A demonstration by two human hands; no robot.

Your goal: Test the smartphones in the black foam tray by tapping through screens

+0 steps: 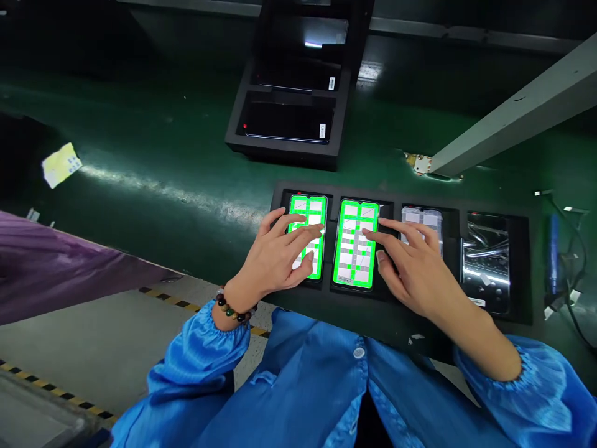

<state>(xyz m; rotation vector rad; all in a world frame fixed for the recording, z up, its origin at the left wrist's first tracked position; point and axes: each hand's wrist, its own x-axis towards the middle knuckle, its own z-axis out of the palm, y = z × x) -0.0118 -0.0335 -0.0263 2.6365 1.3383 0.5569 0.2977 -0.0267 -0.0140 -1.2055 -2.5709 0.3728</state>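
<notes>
In the black tray on the green surface, the left hand rests empty, fingers spread, on the first phone, whose grid is partly green. The right hand, fingers also splayed and empty, touches the second phone, which is green-rimmed with grey cells left. The third phone is pale and the fourth phone dark, so about half seems undone.
</notes>
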